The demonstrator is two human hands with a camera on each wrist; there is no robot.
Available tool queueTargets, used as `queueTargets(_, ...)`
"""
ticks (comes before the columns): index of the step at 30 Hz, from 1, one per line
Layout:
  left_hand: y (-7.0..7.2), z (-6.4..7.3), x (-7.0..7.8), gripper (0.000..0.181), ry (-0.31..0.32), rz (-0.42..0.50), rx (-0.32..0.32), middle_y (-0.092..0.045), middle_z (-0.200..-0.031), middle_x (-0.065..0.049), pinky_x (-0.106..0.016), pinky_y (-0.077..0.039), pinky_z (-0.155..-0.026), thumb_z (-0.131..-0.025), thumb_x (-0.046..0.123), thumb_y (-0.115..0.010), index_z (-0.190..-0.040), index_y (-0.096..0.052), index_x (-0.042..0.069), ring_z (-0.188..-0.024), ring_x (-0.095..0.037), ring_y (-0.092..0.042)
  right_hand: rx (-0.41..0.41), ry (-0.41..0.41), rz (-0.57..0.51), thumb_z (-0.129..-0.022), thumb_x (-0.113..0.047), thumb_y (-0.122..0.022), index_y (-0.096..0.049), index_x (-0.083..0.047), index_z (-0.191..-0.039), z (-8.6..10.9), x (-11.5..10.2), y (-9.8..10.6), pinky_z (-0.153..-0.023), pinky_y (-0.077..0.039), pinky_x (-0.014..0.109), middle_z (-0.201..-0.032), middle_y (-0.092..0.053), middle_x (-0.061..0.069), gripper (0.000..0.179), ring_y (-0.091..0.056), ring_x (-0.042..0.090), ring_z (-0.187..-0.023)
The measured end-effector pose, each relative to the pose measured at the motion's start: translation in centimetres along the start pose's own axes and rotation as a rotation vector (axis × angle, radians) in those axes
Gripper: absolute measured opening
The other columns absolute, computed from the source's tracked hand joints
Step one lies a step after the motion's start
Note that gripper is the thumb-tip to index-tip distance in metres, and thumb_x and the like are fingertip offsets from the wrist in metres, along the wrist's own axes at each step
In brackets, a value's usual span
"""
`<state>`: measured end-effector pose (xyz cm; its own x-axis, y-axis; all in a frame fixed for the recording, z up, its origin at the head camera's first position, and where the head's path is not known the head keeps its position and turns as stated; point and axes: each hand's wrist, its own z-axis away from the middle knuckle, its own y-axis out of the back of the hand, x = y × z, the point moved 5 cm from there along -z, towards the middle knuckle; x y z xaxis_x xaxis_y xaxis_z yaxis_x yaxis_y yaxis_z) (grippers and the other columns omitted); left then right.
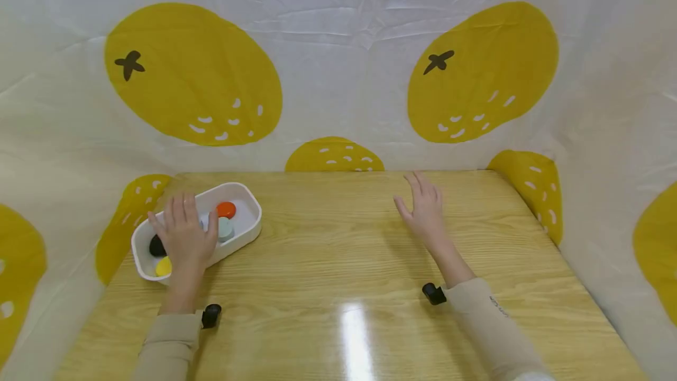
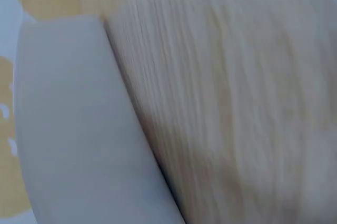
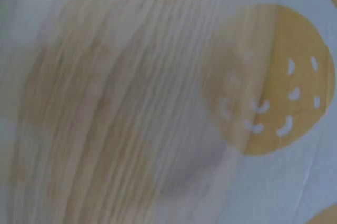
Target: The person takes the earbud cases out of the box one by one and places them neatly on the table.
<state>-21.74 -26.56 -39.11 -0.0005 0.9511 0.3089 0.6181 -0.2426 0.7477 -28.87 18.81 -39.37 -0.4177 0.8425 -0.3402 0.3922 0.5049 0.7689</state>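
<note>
My left hand [image 1: 189, 239] is over a white oblong tray [image 1: 252, 233] at the left of the table, fingers straight and spread, hiding its middle. Inside the tray show a red round piece [image 1: 226, 210], a pale green round piece [image 1: 225, 229], a black piece [image 1: 157, 246] and a yellow piece [image 1: 164, 266]. A bit of blue peeks out beside the thumb. In the left wrist view the tray's outer wall [image 2: 89, 124] fills the left side. My right hand [image 1: 427, 213] hovers above the table at the right, fingers extended and holding nothing; its wrist view has only table and cloth.
The wooden table [image 1: 317, 240] stretches between the two hands, with a bright glare near its front. A white cloth [image 1: 344, 75] with yellow fruit prints hangs behind it and along both sides. Small black wrist cameras sit at both sleeve cuffs.
</note>
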Motion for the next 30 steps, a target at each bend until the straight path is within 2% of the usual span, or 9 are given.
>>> queueTargets(1, 0.4, 0.2, -0.6, 0.06, 0.014, -0.004, 0.016, -0.032, -0.138, -0.025, -0.06, 0.005, -0.106, -0.089, 0.036, -0.041, -0.134, -0.032, -0.004, -0.132, -0.04, -0.02, 0.009, 0.015, -0.012, -0.088, -0.032, -0.055, -0.037, -0.006, -0.134, 0.0, -0.5, -0.6, -0.102, -0.018, 0.058, -0.139, -0.035, 0.017, 0.055, -0.034, 0.038, -0.124)
queueTargets(6, 2.2, 1.4, -3.6, 0.061, 0.096, -0.049, -0.002, -0.028, -0.141, -0.023, -0.059, 0.006, -0.106, -0.089, 0.037, -0.037, -0.134, -0.03, -0.004, -0.133, -0.038, -0.017, -0.019, 0.089, -0.041, -0.089, -0.029, -0.055, -0.039, -0.004, -0.133, -0.6, -3.8, -4.1, -0.101, -0.025, 0.055, -0.134, -0.041, 0.02, 0.053, -0.038, 0.035, -0.122)
queueTargets(10, 3.2, 2.6, -5.6, 0.061, 0.088, -0.042, 0.06, -0.032, -0.136, -0.026, -0.063, -0.002, -0.105, -0.086, 0.036, -0.037, -0.13, -0.033, -0.006, -0.129, -0.041, -0.022, -0.081, 0.137, -0.059, -0.09, -0.027, -0.054, -0.039, -0.002, -0.133, -1.6, -7.0, -6.9, -0.103, -0.025, 0.052, -0.135, -0.04, 0.02, 0.052, -0.037, 0.033, -0.124)
queueTargets(12, 3.5, 3.1, -6.6, 0.06, 0.092, -0.037, 0.06, -0.032, -0.134, -0.028, -0.063, -0.004, -0.104, -0.086, 0.034, -0.037, -0.129, -0.032, -0.007, -0.127, -0.044, -0.022, -0.119, 0.152, -0.065, -0.09, -0.027, -0.054, -0.039, -0.003, -0.134, -2.2, -8.6, -8.3, -0.104, -0.025, 0.05, -0.136, -0.039, 0.019, 0.052, -0.036, 0.031, -0.125)
queueTargets(14, 3.7, 3.6, -7.6, 0.06, 0.114, -0.046, 0.019, -0.029, -0.135, -0.029, -0.062, -0.003, -0.105, -0.086, 0.033, -0.038, -0.131, -0.029, -0.007, -0.127, -0.045, -0.021, -0.161, 0.163, -0.059, -0.091, -0.028, -0.053, -0.037, -0.004, -0.135, -2.8, -10.3, -9.5, -0.105, -0.025, 0.048, -0.137, -0.038, 0.017, 0.052, -0.036, 0.03, -0.126)
queueTargets(18, 3.7, 4.3, -9.1, 0.065, 0.178, -0.112, -0.143, -0.02, -0.138, -0.031, -0.06, 0.002, -0.106, -0.088, 0.034, -0.038, -0.135, -0.02, -0.008, -0.128, -0.048, -0.014, -0.252, 0.168, -0.01, -0.093, -0.034, -0.047, -0.032, -0.009, -0.139, -4.0, -13.2, -11.9, -0.107, -0.025, 0.044, -0.139, -0.036, 0.012, 0.054, -0.034, 0.026, -0.128)
queueTargets(22, 3.7, 4.5, -10.2, 0.072, 0.206, -0.156, -0.259, -0.013, -0.138, -0.035, -0.06, 0.003, -0.106, -0.088, 0.037, -0.039, -0.138, -0.013, -0.009, -0.128, -0.05, -0.008, -0.356, 0.151, 0.056, -0.095, -0.04, -0.04, -0.025, -0.014, -0.142, -5.0, -15.4, -13.9, -0.109, -0.023, 0.041, -0.143, -0.032, 0.007, 0.056, -0.03, 0.023, -0.132)
queueTargets(26, 3.7, 4.7, -10.9, 0.075, 0.219, -0.167, -0.312, -0.01, -0.139, -0.036, -0.062, 0.001, -0.105, -0.088, 0.037, -0.04, -0.139, -0.01, -0.009, -0.128, -0.051, -0.006, -0.464, 0.127, 0.092, -0.096, -0.044, -0.035, -0.018, -0.017, -0.145, -5.6, -17.5, -15.7, -0.11, -0.021, 0.04, -0.146, -0.027, 0.005, 0.059, -0.025, 0.021, -0.135)
queueTargets(30, 4.0, 4.8, -11.1, 0.073, 0.21, -0.151, -0.31, -0.014, -0.135, -0.037, -0.065, -0.009, -0.099, -0.088, 0.037, -0.041, -0.137, -0.013, -0.01, -0.123, -0.052, -0.012, -0.529, 0.109, 0.093, -0.096, -0.044, -0.035, -0.015, -0.018, -0.145, -5.8, -19.1, -17.4, -0.111, -0.02, 0.041, -0.148, -0.023, 0.004, 0.06, -0.021, 0.021, -0.136)
